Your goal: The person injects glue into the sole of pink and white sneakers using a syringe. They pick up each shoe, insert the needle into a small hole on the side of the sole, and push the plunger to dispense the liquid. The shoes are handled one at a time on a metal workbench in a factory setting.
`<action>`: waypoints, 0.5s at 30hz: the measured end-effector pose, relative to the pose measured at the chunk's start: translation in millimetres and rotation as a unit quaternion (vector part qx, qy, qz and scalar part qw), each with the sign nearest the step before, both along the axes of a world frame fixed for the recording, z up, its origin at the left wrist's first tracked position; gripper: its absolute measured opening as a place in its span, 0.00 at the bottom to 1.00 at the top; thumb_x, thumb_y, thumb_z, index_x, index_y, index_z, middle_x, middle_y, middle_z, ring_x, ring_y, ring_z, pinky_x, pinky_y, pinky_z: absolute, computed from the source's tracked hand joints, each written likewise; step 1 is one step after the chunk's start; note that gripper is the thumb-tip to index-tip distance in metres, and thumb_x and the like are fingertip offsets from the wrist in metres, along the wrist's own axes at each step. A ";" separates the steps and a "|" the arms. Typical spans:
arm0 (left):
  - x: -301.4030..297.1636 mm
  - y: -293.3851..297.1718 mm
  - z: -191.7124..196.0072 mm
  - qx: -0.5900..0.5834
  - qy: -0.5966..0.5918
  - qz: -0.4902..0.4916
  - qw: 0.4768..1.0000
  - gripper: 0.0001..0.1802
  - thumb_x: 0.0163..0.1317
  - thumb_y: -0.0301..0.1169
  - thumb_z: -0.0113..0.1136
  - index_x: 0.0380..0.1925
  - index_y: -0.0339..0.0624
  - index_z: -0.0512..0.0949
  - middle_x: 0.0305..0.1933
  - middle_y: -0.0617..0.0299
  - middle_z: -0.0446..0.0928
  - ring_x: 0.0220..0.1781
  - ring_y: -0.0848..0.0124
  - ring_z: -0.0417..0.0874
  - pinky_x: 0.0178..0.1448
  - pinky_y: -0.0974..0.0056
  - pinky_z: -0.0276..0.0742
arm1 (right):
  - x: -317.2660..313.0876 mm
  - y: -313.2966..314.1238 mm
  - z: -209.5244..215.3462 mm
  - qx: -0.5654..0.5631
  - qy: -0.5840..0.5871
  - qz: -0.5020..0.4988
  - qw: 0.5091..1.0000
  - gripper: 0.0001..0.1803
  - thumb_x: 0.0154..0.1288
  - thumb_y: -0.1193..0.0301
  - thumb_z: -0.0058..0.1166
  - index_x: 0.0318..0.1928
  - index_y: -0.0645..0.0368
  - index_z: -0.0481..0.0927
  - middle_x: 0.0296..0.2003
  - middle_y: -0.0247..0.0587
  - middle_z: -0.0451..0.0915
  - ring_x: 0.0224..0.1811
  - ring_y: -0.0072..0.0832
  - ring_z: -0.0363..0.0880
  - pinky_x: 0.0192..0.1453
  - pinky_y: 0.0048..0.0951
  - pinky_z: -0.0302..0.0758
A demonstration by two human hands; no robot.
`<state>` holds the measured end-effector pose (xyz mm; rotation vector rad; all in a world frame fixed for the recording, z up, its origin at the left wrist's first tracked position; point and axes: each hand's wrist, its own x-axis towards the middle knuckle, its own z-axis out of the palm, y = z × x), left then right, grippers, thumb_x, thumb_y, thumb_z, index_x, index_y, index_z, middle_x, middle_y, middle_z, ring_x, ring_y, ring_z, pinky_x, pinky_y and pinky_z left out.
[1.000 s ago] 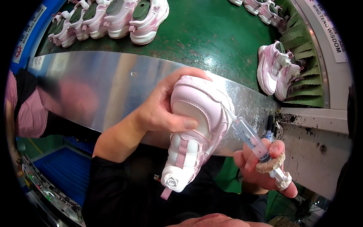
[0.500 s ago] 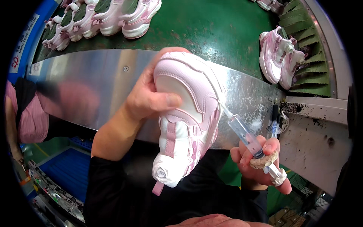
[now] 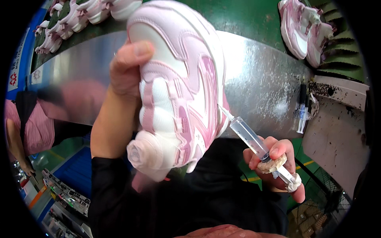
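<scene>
A pink and white sneaker (image 3: 190, 83) is held up by my left hand (image 3: 129, 65), the thumb lying over its pale toe area and the other fingers hidden behind it. The toe points away from me; the heel hangs toward my body. In my right hand (image 3: 278, 158) is a clear plastic syringe (image 3: 250, 137), gripped round its collar with the thumb at the plunger end. Whitish padding wraps the collar and the plunger end. The syringe's thin tip meets the sneaker's right side, near the seam between upper and sole.
A bare metal ledge (image 3: 262, 79) runs across the bench before a green surface (image 3: 246, 16). Several similar sneakers (image 3: 95, 12) line the far left; a pair (image 3: 299, 31) stands at the far right beside green flaps (image 3: 343, 47). Pens (image 3: 303, 107) lie at right. Another person (image 3: 35, 127) is at left.
The sneaker has come nearer and turned, showing more of its right side. The syringe tip has moved down along the sole edge toward the heel. Both hands keep their hold.
</scene>
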<state>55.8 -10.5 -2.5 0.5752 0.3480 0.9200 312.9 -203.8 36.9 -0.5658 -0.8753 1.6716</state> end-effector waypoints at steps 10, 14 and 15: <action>-4.6 11.4 -20.4 -0.003 0.051 0.051 0.997 0.14 0.52 0.33 0.53 0.29 0.29 0.76 0.31 0.53 0.79 0.32 0.65 0.81 0.39 0.62 0.79 | 5.3 -13.9 -8.8 0.040 -0.044 -0.014 0.998 0.55 0.41 0.27 0.56 0.55 0.64 0.67 0.41 0.49 0.77 0.37 0.28 0.71 0.41 0.27 0.60; 3.7 8.5 -15.0 -0.034 0.019 0.050 0.998 0.18 0.50 0.34 0.54 0.36 0.28 0.77 0.36 0.50 0.81 0.36 0.62 0.82 0.44 0.60 0.80 | 8.2 -16.8 -12.3 0.043 -0.047 -0.014 0.998 0.55 0.41 0.27 0.56 0.54 0.64 0.68 0.41 0.48 0.78 0.38 0.29 0.73 0.41 0.28 0.60; 4.9 8.5 -14.7 -0.033 0.017 0.047 0.998 0.19 0.50 0.34 0.54 0.37 0.28 0.77 0.37 0.50 0.81 0.37 0.61 0.82 0.45 0.59 0.81 | 8.3 -17.8 -13.2 0.044 -0.047 -0.016 0.998 0.54 0.41 0.27 0.56 0.54 0.64 0.68 0.41 0.47 0.78 0.38 0.29 0.73 0.41 0.28 0.60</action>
